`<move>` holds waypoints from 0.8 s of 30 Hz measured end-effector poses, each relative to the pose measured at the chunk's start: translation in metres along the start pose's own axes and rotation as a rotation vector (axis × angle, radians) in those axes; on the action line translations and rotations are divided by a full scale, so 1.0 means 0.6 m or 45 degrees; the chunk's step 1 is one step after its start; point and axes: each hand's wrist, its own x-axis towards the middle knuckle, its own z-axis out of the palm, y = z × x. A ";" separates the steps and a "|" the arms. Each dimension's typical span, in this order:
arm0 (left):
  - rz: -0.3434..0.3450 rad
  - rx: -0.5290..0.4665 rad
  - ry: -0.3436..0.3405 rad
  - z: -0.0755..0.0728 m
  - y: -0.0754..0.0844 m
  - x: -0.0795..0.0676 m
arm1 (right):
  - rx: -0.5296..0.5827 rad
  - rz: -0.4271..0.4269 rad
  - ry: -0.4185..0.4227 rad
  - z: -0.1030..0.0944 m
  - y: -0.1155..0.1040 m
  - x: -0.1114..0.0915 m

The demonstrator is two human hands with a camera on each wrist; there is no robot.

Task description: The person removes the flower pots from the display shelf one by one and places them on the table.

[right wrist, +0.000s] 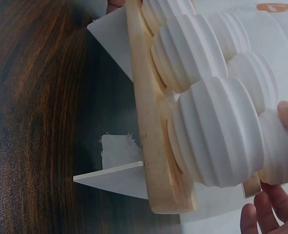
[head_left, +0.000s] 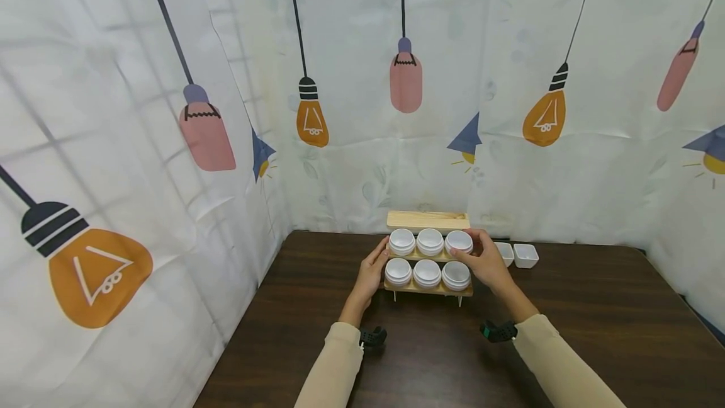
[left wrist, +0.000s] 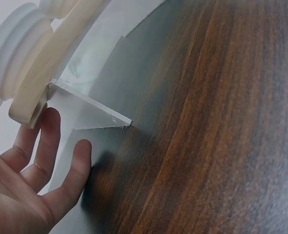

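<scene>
A tiered wooden rack (head_left: pixel 428 291) on thin white legs carries two rows of round white jars (head_left: pixel 427 274), with three in each row. My left hand (head_left: pixel 369 271) grips the rack's left side; in the left wrist view its curled fingers (left wrist: pixel 50 126) reach the wooden board's end, beside a translucent leg (left wrist: pixel 92 105). At the upper right, my right hand (head_left: pixel 487 264) holds the rack's other side. Its thumb presses the end jar (right wrist: pixel 278 146) of the upper row while the fingers curl below, near the upper board's end. The left thumb is mostly hidden.
Two small white square dishes (head_left: pixel 525 255) stand just right of the rack. At the back, a pale wooden tray or shelf (head_left: pixel 427 220) rises behind the jars. A printed curtain (head_left: pixel 351 169) borders the dark wooden table (head_left: pixel 430 357) behind and at the left.
</scene>
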 end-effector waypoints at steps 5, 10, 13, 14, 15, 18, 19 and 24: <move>0.000 -0.015 0.003 0.000 -0.001 0.003 | -0.001 -0.001 -0.007 0.000 -0.030 -0.016; 0.009 -0.008 -0.001 0.001 -0.002 0.003 | -0.006 0.002 -0.003 0.000 -0.039 -0.023; 0.010 0.007 0.002 0.001 -0.001 0.001 | -0.005 0.000 -0.003 -0.002 -0.035 -0.021; 0.008 0.011 0.005 0.002 0.000 0.000 | -0.003 -0.001 -0.004 -0.002 -0.032 -0.019; 0.005 0.011 0.008 0.001 0.000 0.000 | -0.002 -0.004 -0.008 -0.003 -0.029 -0.017; -0.004 0.005 0.015 0.001 0.001 -0.002 | -0.003 -0.003 -0.014 -0.004 -0.004 -0.005; 0.002 0.011 0.013 0.001 0.001 -0.002 | -0.006 -0.006 -0.015 -0.004 0.004 -0.001; 0.024 -0.012 -0.013 0.002 0.008 -0.004 | -0.023 -0.017 -0.020 -0.005 0.032 0.009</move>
